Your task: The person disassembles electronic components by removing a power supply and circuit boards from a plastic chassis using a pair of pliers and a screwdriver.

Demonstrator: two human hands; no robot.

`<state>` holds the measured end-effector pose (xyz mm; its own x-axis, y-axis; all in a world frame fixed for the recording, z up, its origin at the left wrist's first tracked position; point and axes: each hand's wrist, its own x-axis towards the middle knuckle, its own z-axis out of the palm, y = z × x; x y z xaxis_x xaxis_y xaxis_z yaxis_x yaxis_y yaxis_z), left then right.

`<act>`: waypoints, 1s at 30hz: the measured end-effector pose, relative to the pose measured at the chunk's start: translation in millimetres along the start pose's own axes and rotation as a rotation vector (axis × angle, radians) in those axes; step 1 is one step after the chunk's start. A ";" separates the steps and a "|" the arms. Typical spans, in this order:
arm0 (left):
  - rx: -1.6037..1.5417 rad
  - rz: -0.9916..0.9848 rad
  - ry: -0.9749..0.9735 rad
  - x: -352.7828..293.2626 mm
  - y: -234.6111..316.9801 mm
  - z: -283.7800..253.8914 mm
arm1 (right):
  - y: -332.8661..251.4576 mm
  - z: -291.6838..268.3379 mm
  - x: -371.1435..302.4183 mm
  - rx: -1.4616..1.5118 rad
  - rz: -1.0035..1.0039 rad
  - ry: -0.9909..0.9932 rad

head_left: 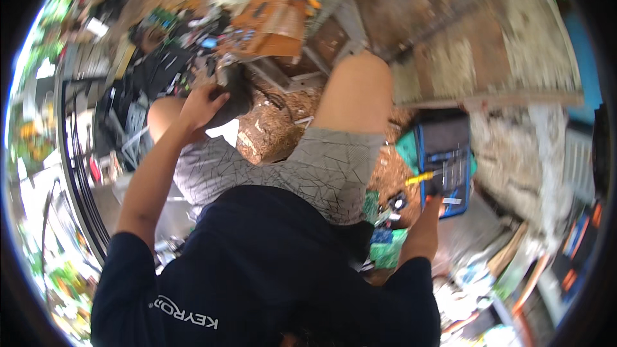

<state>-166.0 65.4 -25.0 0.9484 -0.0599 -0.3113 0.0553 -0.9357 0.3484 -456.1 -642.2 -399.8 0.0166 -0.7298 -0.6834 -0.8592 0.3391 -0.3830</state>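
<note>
My left hand is out over my left knee, its fingers curled over a dark, rounded object. Blur hides what kind of object that is. On my right side, my right hand reaches down to an unfolded blue and black tool case with several slim tools set in it. A screwdriver with a yellow handle lies just beyond that hand, across the case's edge. The fingers of my right hand are smeared and partly hidden, so whether they touch a tool does not show.
An orange-brown box with small parts on it rests ahead, beside a grey metal frame. Dark bags and clutter crowd the left. A wooden board extends at the far right. Green and blue scraps lie near my right arm.
</note>
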 end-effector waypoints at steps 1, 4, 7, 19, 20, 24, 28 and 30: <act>0.003 -0.005 0.027 -3.9 -1.2 -8.3 | -2.0 -1.9 3.6 0.047 0.054 -0.018; -0.085 -0.067 0.131 -9.0 -8.9 -26.1 | -2.3 -12.1 20.5 0.132 0.183 -0.036; -0.119 -0.058 0.282 22.3 -20.7 -37.7 | 8.3 -31.9 42.0 0.296 0.342 0.067; 0.048 0.043 0.674 73.7 -2.4 -71.8 | -53.8 -10.9 -20.4 0.030 0.188 0.013; 0.021 0.011 0.661 84.7 1.6 -73.1 | -56.3 -8.8 -22.3 -0.014 0.191 0.036; 0.003 -0.187 0.562 122.0 8.9 -80.5 | -55.1 -6.1 -44.0 -0.040 0.100 0.185; 0.008 -0.139 0.407 140.7 5.6 -90.3 | -55.3 -19.8 -61.7 0.176 -0.028 0.385; -0.012 -0.058 0.322 138.3 -2.1 -91.2 | -57.4 -26.6 -78.6 0.443 -0.051 0.522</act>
<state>-6.5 90.9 11.9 0.9934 0.1084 -0.0364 0.1143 -0.9301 0.3490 -421.8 -620.0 -307.6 -0.2930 -0.9041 -0.3112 -0.5721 0.4265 -0.7006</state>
